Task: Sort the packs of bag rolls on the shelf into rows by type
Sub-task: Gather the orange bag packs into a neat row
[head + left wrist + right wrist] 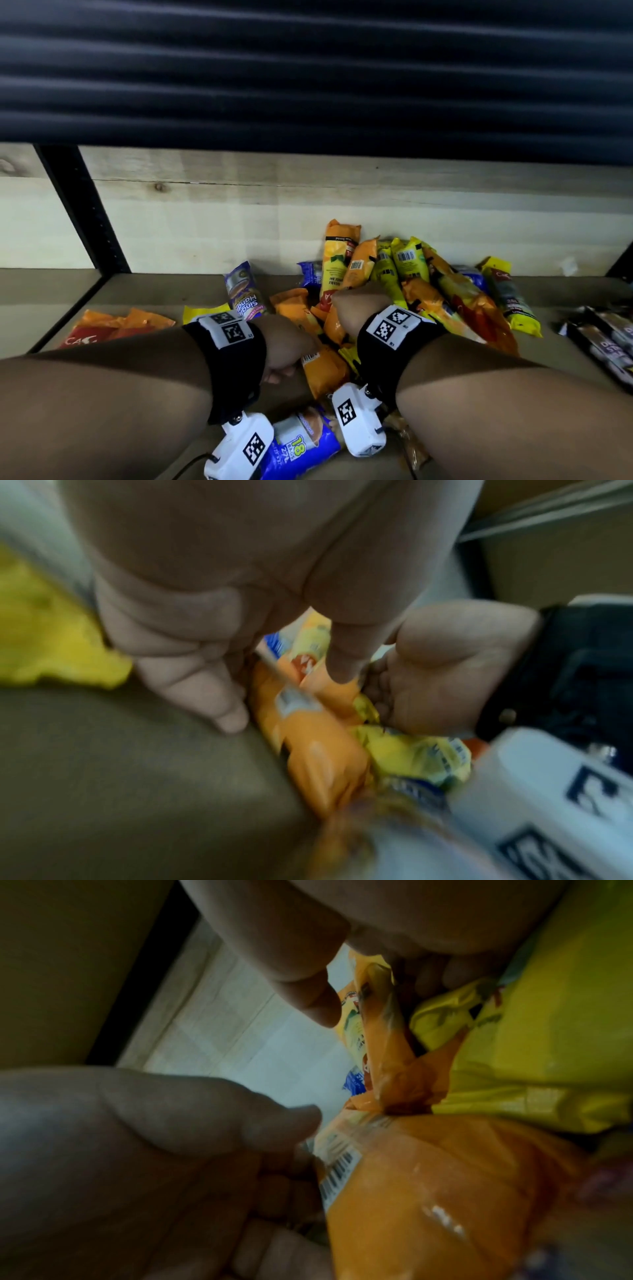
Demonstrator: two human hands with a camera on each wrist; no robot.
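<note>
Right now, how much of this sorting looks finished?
Barely started. Two orange packs lie apart at the left and dark packs sit together at the right. Both hands, left and right, reach into the mixed heap, which remains unsorted.

Most packs in the heap are orange (356,265) or yellow (409,262), each with a white barcode patch. One tall pack (334,263) fades from orange to yellow with a red foot. A purple pack (244,291) carries white lettering, and a blue pack (301,445) shows a yellow-green "18". A flat pack (102,330) on the left is orange and red. Dark packs (606,339) lie at the right. Both wristbands (233,363) are black with white tags in black-and-white squares. The shelf (144,294) is dull olive-brown, its back board (205,205) pale wood.
</note>
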